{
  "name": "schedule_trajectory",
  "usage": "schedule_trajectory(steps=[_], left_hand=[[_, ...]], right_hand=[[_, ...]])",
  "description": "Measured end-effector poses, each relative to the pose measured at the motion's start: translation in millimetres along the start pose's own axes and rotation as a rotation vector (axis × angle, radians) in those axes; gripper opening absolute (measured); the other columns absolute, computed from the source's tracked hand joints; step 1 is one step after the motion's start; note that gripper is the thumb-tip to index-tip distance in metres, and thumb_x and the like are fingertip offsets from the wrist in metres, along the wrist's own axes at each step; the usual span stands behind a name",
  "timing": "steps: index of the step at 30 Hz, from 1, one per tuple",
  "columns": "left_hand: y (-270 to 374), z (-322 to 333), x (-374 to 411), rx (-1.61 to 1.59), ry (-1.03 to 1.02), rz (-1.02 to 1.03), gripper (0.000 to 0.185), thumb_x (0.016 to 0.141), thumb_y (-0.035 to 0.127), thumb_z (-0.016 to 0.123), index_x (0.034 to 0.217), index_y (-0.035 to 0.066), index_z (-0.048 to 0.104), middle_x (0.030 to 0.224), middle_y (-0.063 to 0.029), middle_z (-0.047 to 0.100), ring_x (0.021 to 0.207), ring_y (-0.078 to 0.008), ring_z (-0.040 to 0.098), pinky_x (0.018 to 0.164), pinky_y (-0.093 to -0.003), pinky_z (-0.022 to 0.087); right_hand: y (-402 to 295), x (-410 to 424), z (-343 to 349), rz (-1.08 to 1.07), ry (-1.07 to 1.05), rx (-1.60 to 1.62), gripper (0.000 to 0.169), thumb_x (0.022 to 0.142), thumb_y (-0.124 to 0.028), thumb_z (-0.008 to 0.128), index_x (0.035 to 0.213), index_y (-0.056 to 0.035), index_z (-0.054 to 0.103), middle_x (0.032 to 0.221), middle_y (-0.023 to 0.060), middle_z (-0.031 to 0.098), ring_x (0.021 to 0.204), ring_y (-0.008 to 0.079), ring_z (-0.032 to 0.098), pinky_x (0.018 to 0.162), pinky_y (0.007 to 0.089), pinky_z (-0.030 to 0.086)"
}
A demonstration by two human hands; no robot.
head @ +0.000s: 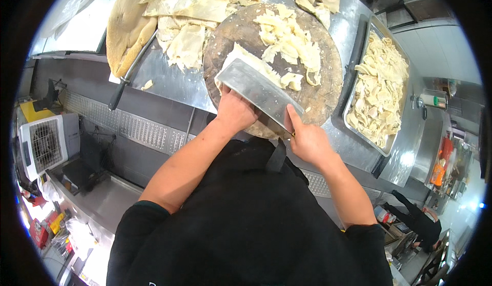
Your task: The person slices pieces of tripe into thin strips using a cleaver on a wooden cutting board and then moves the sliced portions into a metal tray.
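A cleaver point(259, 90) is in my right hand point(311, 142), the index finger stretched along its blade. The broad blade lies slanted over a pale yellow, skin-like piece of food point(246, 57) on a round wooden chopping block point(326, 82). My left hand point(238, 109) holds the near left end of this piece, close against the blade, which hides some of its fingers. Cut strips point(290, 36) of the same food are heaped on the far side of the block. One small cut piece point(292, 81) rests just beyond the blade.
Right of the block, a metal tray point(348, 122) holds a heap of cut pieces point(378, 90). Uncut sheets point(188, 5) and a thick folded piece point(128, 20) lie to the left. A honing steel point(132, 67) overhangs the steel table's point(173, 86) edge. A person point(421, 224) stands at far right.
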State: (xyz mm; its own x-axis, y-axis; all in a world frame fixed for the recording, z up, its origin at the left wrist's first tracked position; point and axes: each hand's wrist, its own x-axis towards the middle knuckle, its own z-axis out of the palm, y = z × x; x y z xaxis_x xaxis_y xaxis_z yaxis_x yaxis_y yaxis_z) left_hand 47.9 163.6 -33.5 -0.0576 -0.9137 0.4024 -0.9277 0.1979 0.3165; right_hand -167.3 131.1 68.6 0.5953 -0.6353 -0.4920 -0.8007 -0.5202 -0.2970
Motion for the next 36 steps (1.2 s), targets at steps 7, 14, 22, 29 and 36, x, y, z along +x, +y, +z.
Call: schedule_trajectory(steps=[7, 14, 22, 29, 36], left_hand=[[0.9, -4.5, -5.3, -0.047, -0.05, -0.049, 0.047, 0.073, 0.03, 0.07, 0.116, 0.013, 0.069, 0.118, -0.0079, 0.067, 0.117, -0.028, 0.058, 0.106, -0.0562, 0.032], [-1.0, 0.8, -6.3, -0.053, -0.102, -0.062, 0.054, 0.074, 0.032, 0.07, 0.12, 0.005, 0.064, 0.116, -0.0126, 0.065, 0.118, -0.0331, 0.054, 0.11, -0.0658, 0.025], [4.5, -4.9, -1.5, 0.048, -0.035, -0.063, 0.051, 0.081, 0.035, 0.067, 0.122, 0.005, 0.063, 0.133, -0.0149, 0.053, 0.131, -0.0331, 0.044, 0.11, -0.0637, 0.027], [2.5, 1.2, -6.1, -0.006, -0.015, -0.065, 0.043, 0.082, 0.035, 0.063, 0.121, 0.016, 0.067, 0.128, -0.0086, 0.063, 0.128, -0.0354, 0.049, 0.111, -0.0624, 0.025], [2.4, -5.1, -11.6, -0.113, -0.054, -0.102, 0.046, 0.075, 0.025, 0.071, 0.118, 0.009, 0.068, 0.127, -0.0134, 0.061, 0.127, -0.0337, 0.049, 0.111, -0.0564, 0.028]], right_hand=[[-18.5, 25.5, 6.4, 0.122, -0.117, -0.048, 0.086, 0.079, -0.009, 0.055, 0.155, -0.0009, 0.016, 0.084, 0.0254, 0.069, 0.075, 0.0421, 0.068, 0.069, 0.0525, 0.053], [-31.9, 79.3, -3.9, 0.084, -0.03, -0.064, 0.084, 0.078, -0.011, 0.057, 0.153, 0.0006, 0.02, 0.086, 0.027, 0.069, 0.079, 0.0422, 0.069, 0.074, 0.0515, 0.054], [-0.1, 109.5, -64.1, -0.051, 0.053, 0.196, 0.075, 0.078, -0.008, 0.056, 0.15, -0.0073, 0.033, 0.11, 0.0281, 0.066, 0.102, 0.0438, 0.064, 0.091, 0.0453, 0.051], [-5.3, 0.8, 9.6, 0.094, -0.078, 0.013, 0.085, 0.078, -0.009, 0.056, 0.155, -0.0114, 0.02, 0.088, 0.0293, 0.068, 0.078, 0.0461, 0.066, 0.074, 0.0544, 0.052], [-21.0, 39.2, 17.6, 0.093, -0.058, -0.021, 0.086, 0.079, -0.008, 0.054, 0.155, -0.0035, 0.015, 0.08, 0.0273, 0.068, 0.072, 0.0456, 0.066, 0.069, 0.0541, 0.052]])
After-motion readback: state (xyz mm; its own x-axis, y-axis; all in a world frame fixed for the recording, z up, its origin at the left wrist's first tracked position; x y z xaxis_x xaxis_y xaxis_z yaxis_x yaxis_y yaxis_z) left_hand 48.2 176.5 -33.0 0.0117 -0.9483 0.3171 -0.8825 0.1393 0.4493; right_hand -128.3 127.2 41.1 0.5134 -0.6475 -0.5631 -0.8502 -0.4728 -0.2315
